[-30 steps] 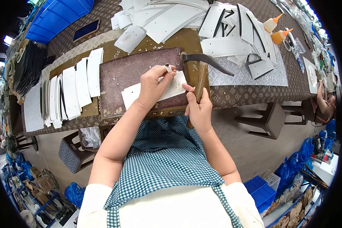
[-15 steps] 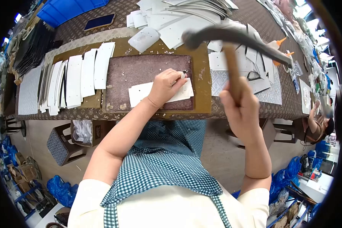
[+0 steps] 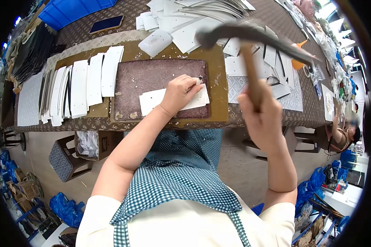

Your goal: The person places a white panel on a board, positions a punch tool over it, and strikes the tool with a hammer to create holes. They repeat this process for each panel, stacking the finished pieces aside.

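My left hand (image 3: 179,92) is closed around a short hole punch (image 3: 199,79), its dark end sticking up past the fingers and its lower end hidden. Under that hand lies a white sheet piece (image 3: 150,101) with small holes, flat on a speckled reddish-brown slab (image 3: 140,78). My right hand (image 3: 261,113) grips the wooden handle of a hammer (image 3: 251,78). The hammer's dark metal head is raised to the right of the slab, blurred by motion and apart from the punch.
White punched strips (image 3: 95,78) stand in a row left of the slab. Several loose white sheets (image 3: 185,31) pile up behind it, near a phone (image 3: 106,24) and a blue bin (image 3: 72,12). A stool (image 3: 68,158) stands below the table; another person (image 3: 344,133) is at far right.
The hammer stays raised in nearly the same place, still blurred. My left hand holds the punch in the same spot. The whole view has shifted very slightly.
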A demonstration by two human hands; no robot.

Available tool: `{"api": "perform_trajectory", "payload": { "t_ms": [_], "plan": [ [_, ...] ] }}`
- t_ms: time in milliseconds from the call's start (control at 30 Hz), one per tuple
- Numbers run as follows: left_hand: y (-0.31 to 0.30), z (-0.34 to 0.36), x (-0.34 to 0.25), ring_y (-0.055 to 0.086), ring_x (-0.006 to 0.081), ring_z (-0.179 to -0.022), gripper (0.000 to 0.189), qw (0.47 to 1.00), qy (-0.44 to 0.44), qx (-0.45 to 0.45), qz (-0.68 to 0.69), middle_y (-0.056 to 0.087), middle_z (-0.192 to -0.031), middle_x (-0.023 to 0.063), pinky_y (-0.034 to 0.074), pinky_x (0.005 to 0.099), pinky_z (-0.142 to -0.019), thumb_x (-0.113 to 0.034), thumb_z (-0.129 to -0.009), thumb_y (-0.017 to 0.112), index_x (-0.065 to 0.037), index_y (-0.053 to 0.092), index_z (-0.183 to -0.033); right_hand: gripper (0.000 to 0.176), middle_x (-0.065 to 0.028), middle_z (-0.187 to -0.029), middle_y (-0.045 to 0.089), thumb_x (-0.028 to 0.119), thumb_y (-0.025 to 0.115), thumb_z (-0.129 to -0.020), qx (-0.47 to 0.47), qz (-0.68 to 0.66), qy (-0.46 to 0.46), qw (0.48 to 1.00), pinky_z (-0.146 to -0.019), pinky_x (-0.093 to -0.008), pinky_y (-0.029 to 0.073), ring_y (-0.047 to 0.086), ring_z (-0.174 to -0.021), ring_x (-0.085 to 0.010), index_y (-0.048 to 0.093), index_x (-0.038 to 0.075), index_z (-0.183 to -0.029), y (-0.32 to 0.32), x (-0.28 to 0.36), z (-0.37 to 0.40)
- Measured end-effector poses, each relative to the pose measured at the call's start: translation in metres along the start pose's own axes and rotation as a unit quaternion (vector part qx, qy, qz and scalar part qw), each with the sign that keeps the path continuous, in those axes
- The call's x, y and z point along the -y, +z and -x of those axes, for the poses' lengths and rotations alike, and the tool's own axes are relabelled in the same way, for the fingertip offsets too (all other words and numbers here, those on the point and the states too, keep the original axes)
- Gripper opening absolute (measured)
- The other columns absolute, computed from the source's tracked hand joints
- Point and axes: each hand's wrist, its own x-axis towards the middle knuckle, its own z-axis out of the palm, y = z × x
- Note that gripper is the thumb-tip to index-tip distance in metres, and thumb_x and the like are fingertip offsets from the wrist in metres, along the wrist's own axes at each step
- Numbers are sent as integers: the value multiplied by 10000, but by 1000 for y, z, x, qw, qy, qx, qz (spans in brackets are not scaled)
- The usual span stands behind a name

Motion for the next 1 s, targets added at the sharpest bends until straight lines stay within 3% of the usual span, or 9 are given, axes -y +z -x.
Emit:
{"api": "perform_trajectory", "payload": {
  "t_ms": [33, 67, 167, 267, 367, 500, 733, 867, 1000],
  "plan": [
    [-1, 1, -1, 681, 248, -779, 113, 1000, -4, 5, -6, 714, -849, 94, 542, 333, -718, -126, -833, 758, -39, 713, -890, 184, -167, -702, 569, 145, 628, -948, 121, 66, 67, 988, -567, -351, 470, 550, -565, -255, 525, -4, -984, 10, -25, 9],
    [-2, 2, -2, 678, 246, -775, 114, 1000, -7, 12, -12, 711, -846, 92, 542, 332, -716, -127, -835, 758, -39, 712, -890, 208, -162, -696, 585, 168, 625, -947, 127, 62, 98, 985, -584, -367, 476, 571, -582, -266, 522, -5, -1003, 20, -41, 20],
    [2, 0, 1, 667, 241, -774, 117, 1000, -9, 8, 8, 700, -849, 87, 540, 325, -709, -128, -844, 751, -33, 707, -898, 224, -147, -701, 599, 159, 631, -943, 128, -53, 254, 957, -583, -373, 469, 592, -595, -236, 518, -22, -1010, 15, -37, 26],
    [1, -1, -6, 647, 262, -772, 120, 998, -33, 18, 50, 660, -818, 104, 527, 352, -697, -145, -863, 716, -47, 700, -931, 141, -60, -770, 667, 131, 567, -1000, 17, -293, 310, 904, -437, -251, 406, 516, -488, -75, 538, -6, -991, 50, -44, 33],
    [-1, -3, -3, 639, 272, -759, 126, 998, -9, 22, 55, 645, -801, 111, 521, 363, -689, -148, -866, 704, -48, 699, -942, 216, -135, -1019, 737, 213, 560, -1027, -74, -371, 276, 884, -407, -213, 403, 512, -452, -60, 522, 1, -1009, 106, -69, 41],
    [1, 0, 0, 654, 253, -748, 143, 998, -27, 6, 59, 667, -831, 109, 536, 342, -682, -127, -851, 725, -26, 700, -949, 196, -123, -1087, 730, 197, 552, -1025, -130, -403, 275, 863, -421, -220, 431, 527, -457, -65, 514, 6, -1001, 144, -80, 53],
    [-10, 0, 1, 562, 39, -686, 151, 948, -240, -54, 200, 637, -760, -24, 470, 216, -620, -76, -844, 782, -30, 638, -848, 167, -102, -1123, 728, 168, 566, -1014, -113, -304, 258, 910, -433, -222, 430, 519, -470, -56, 526, 6, -1015, 143, -72, 55],
    [-10, 14, -7, 666, 98, -908, 105, 961, -169, 28, 215, 717, -1010, 47, 545, 254, -824, -56, -896, 726, 0, 694, -979, 175, -98, -1120, 729, 178, 567, -1014, -119, -322, 267, 900, -433, -222, 430, 520, -469, -56, 525, 8, -1019, 145, -70, 57],
    [-13, 19, -17, 689, 138, -960, 109, 970, -142, 66, 188, 722, -1045, 73, 555, 285, -864, -42, -896, 714, 12, 712, -991, 180, -96, -1122, 730, 183, 569, -1012, -130, -333, 264, 896, -433, -220, 430, 521, -469, -55, 524, 9, -1015, 145, -70, 56]
  ]
}}
